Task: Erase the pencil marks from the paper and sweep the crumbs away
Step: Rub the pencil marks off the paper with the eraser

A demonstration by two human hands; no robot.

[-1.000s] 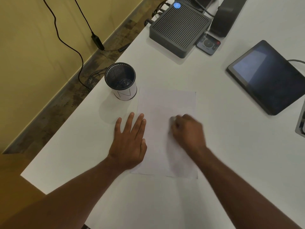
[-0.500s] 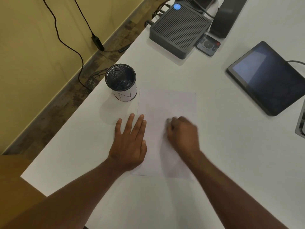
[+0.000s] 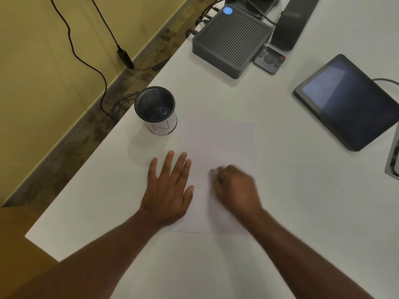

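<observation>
Risks first. Right hand sits over the middle of the paper, fingers curled, motion-blurred. A pale smudge at the fingertips is probably an eraser, but too blurred to confirm, so can't tell what it's pinching, if anything.

Left hand is flat, fingers spread, palm down across the paper's left edge, part on the sheet, part on the table. That's the only anchor.

- Hard strokes toward the sheet's free right edge could buckle or crease it; only the left side is pinned.
- Near edge of the sheet lies close to the table's near edge, so a slip there could push the sheet toward the drop.
- Sweeping crumbs leftward sends them off the table's left edge onto the floor, or against the mesh cup.
- The cup stands just beside the sheet's far-left corner, close to the left hand's fingertips. A wide sweep could knock it.
- Pressing hard on one spot risks thinning or tearing the sheet.

Paper: white sheet, portrait, flat, in the near-left part of the table. No pencil marks resolvable; surface reads blank, faint grey shading near the right hand, likely shadow. No crumbs visible at this resolution.

Farther out, well apart from the sheet: tablet toward the right edge, ribbed grey box and small remote near the far edge.
</observation>
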